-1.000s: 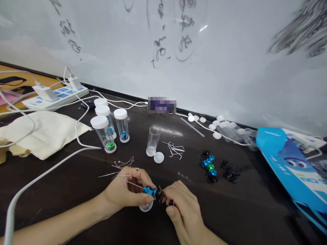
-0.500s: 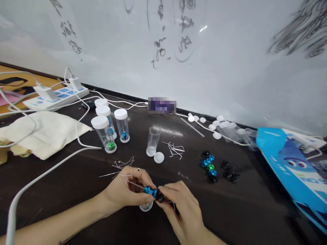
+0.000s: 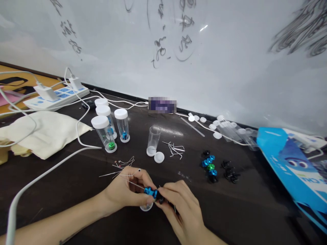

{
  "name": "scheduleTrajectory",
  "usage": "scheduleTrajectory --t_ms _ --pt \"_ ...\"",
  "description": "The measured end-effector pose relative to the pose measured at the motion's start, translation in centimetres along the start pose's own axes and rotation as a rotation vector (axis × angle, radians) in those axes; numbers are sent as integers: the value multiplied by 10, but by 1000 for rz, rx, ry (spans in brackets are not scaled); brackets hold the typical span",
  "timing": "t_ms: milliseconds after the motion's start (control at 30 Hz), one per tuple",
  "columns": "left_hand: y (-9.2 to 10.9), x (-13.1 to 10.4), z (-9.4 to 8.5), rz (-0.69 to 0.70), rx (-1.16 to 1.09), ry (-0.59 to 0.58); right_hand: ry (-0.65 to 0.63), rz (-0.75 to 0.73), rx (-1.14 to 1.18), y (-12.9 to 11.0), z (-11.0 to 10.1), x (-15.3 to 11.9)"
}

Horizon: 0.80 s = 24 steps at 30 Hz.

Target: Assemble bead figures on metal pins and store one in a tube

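My left hand [image 3: 130, 190] pinches a shiny blue metal part [image 3: 150, 192] that has a thin wire running out to its left. My right hand [image 3: 180, 204] grips a small black part [image 3: 159, 198] against the right end of the blue one. Part of a clear container [image 3: 146, 206] shows below my fingers. Behind my left hand lie several thin wires [image 3: 125, 166]. An open clear tube [image 3: 154, 139] stands further back, with a white cap [image 3: 159, 157] beside it.
Capped tubes [image 3: 122, 126] stand back left, near a cream cloth [image 3: 46, 132] and power strip [image 3: 58, 97]. Bent metal pins [image 3: 175, 149], blue and green parts [image 3: 211, 166] and black parts [image 3: 230, 173] lie right of centre. A blue bag [image 3: 288, 163] is far right.
The black part and the fingers of my right hand have turned slightly against the blue part. My left hand is almost unmoved.
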<state>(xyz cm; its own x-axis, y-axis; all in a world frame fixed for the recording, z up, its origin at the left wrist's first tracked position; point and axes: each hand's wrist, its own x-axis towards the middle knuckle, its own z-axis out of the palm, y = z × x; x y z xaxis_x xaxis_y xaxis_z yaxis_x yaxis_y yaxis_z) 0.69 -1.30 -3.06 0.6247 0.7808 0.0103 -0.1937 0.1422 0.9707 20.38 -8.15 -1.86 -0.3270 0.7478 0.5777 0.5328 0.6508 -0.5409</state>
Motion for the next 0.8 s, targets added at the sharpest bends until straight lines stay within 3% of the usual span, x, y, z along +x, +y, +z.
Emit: scheduleTrajectory --t_ms 300,667,800 --pt "2 -1 1 -19 -11 7 -45 72 1 -4 -7 5" --pt "-1 0 -1 10 -27 -14 24 18 57 -1 0 1" --pt "-5 -3 0 5 -66 -62 -19 20 67 -3 -3 4"
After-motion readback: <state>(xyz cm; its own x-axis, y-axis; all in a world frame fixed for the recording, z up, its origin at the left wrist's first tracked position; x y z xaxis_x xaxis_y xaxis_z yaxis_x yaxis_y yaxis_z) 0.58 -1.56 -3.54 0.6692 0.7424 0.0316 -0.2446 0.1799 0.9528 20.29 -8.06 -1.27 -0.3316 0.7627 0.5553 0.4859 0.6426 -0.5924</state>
